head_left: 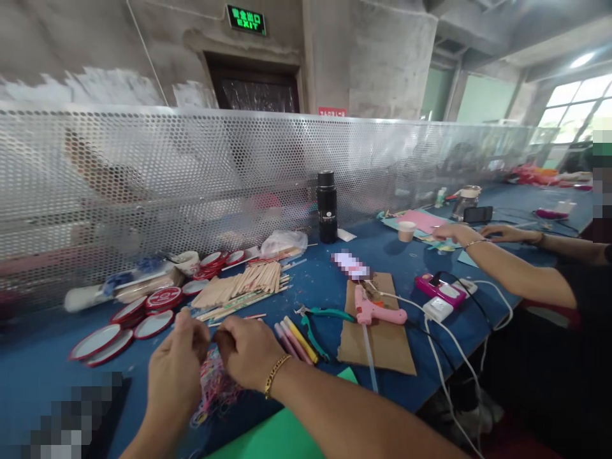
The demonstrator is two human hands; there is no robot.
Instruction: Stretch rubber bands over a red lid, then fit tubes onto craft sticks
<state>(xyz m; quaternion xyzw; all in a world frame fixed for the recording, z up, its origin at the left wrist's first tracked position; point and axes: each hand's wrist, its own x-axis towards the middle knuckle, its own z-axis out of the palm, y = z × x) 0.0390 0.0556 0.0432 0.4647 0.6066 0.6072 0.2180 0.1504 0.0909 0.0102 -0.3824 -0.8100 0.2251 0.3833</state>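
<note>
Left hand (174, 370): fingers bent, nearly closed. Right hand (251, 354): fingers curled in, tips near left's. Can't tell what, if anything, either grips. Threads (215, 384) below and between both hands, loose and tangled. Handling looks under way, early by my guess: most strands unsorted, 0 neat bundles seen. Sticks (261, 278) loosely piled beyond; glue gun (375, 312) on cardboard (399, 350), out of hand.

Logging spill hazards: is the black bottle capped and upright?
Capped and upright: the black bottle stands on the blue table, with its black lid on top.
</note>
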